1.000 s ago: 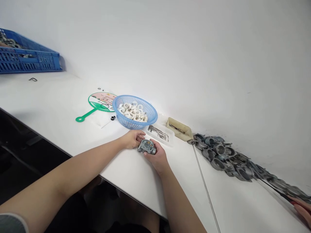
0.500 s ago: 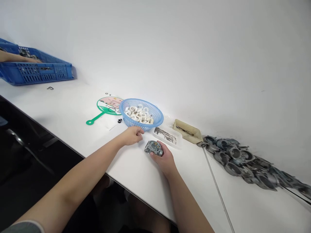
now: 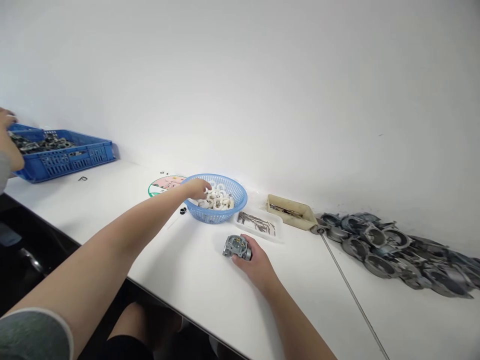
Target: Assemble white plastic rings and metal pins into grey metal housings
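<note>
My right hand [image 3: 255, 260] is closed around a grey metal carburetor body [image 3: 237, 247], keeping it just above the white table with its cavity and small brass-coloured parts facing up. My left hand [image 3: 198, 188] reaches over the near left side of a blue plastic basket [image 3: 213, 218]. Its fingers look slightly bent and apart, with no held part visible; the fingertips are right at the white plastic rings [image 3: 216, 201] heaped inside. Whether they touch a ring is hard to see.
Right of the basket lie a clear tray of thin metal pins [image 3: 258, 223] and a beige box [image 3: 292, 212] with tools. Grey metal bowls [image 3: 378, 245] are piled along the wall. A round fan [image 3: 165, 183] lies left. Another person's arm [image 3: 9, 145] is by a blue crate [image 3: 75, 161].
My left hand has moved from the table in front of the basket up over the white rings. My right hand keeps the carburetor body. The other person's hand has come out of the crate.
</note>
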A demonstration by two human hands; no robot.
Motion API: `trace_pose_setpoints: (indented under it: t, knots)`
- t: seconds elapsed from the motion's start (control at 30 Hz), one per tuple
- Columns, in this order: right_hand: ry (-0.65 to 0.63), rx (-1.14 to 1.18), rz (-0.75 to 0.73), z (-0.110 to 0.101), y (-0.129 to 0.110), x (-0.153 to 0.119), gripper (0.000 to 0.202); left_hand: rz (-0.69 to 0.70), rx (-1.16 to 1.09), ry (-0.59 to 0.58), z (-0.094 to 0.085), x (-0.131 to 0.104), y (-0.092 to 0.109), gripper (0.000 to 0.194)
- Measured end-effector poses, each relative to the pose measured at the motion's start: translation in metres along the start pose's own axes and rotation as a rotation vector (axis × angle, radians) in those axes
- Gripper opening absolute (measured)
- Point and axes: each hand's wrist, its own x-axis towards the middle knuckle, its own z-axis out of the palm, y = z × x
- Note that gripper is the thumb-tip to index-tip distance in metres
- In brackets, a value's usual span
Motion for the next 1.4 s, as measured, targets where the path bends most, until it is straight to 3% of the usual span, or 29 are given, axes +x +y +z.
trace_pose_setpoints:
  t: [0.13,0.23,0.37,0.5,0.6,0.67,0.73,0.83,0.93,1.07,1.4]
  knots:
    - [-0.010,-0.012,-0.006,0.000,0.006,0.002,0.062,-0.010,0.093,-0.194,0.025,0.013,-0.002,0.052]
    - [-0.007,0.004,-0.004,0.000,0.007,0.004,0.062,-0.030,0.144,-0.247,0.037,0.019,-0.003,0.044]
    - [0.013,0.013,-0.008,0.002,0.003,0.000,0.061,-0.044,0.176,-0.165,0.039,0.023,-0.004,0.032]
    - [0.046,0.027,-0.028,0.003,-0.001,-0.003,0.059,-0.072,0.142,0.008,0.028,0.018,-0.003,0.021]
    - [0.016,0.032,-0.017,0.003,-0.001,-0.004,0.061,-0.085,0.081,0.159,0.019,0.004,0.004,0.022]
    - [0.015,0.023,-0.026,0.003,-0.001,-0.004,0.063,-0.061,0.028,0.230,0.023,-0.015,0.013,0.026]
    - [-0.003,0.006,-0.071,0.004,0.001,-0.005,0.065,0.009,-0.075,0.262,0.037,-0.041,0.025,0.026]
    - [-0.092,0.006,-0.154,0.006,0.003,-0.006,0.066,0.234,-0.452,0.304,0.066,-0.087,0.044,0.019]
    - [-0.136,0.043,-0.191,0.008,0.005,-0.006,0.067,0.414,-0.639,0.366,0.092,-0.121,0.056,0.011]
    - [-0.171,0.072,-0.194,0.009,0.004,-0.005,0.064,0.467,-0.615,0.466,0.111,-0.129,0.059,0.010]
    - [-0.143,0.029,-0.159,0.011,-0.001,-0.006,0.066,0.586,-0.553,0.419,0.119,-0.135,0.049,0.022]
